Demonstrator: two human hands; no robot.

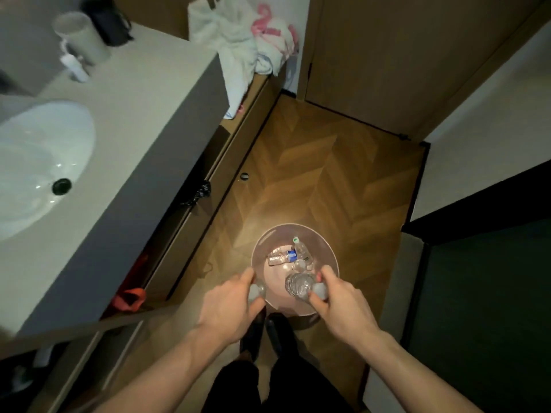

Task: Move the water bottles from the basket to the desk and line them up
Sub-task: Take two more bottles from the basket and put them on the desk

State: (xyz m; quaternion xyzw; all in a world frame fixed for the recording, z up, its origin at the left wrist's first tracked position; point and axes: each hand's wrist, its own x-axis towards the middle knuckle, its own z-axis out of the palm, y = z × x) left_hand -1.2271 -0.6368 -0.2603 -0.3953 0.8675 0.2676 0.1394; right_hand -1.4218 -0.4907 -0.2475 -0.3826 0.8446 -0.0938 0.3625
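Observation:
A round pinkish basket (269, 234) stands on the wooden floor just ahead of my feet. Inside lie clear water bottles: one with a blue label (281, 258) and one with a green cap (301, 248). My right hand (334, 299) grips a clear ribbed bottle (298, 286) by its capped end above the basket's near side. My left hand (229, 305) grips another bottle (257, 291) by its top; most of it is hidden under the hand. The grey counter (143, 120) runs along the left.
The counter holds a white sink (41, 162), a white mug (80, 37), a small white bottle (74, 67) and a black bag (107, 19). White and pink cloths (238, 46) lie on a lower shelf. A wooden door (402, 61) is ahead; a dark panel (489, 293) stands at right.

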